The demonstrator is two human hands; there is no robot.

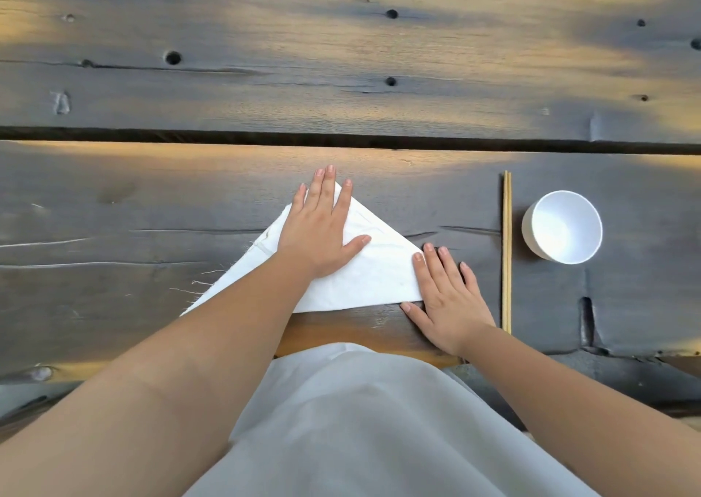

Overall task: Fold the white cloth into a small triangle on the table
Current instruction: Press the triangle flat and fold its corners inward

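Note:
The white cloth point(373, 276) lies flat on the dark wooden table point(151, 212) near its front edge, folded into a triangle with its apex pointing away from me. Loose threads fray from its left edge. My left hand point(322, 227) presses flat on the upper part of the triangle, fingers straight and reaching past the apex. My right hand point(447, 299) rests flat on the table at the cloth's right corner, fingertips touching that edge. My left forearm covers the cloth's lower left part.
A pair of wooden chopsticks point(506, 253) lies lengthwise just right of my right hand. A white bowl point(563, 227) stands further right. A dark gap point(227, 136) runs between the table planks behind the cloth. My grey garment point(360, 420) fills the foreground.

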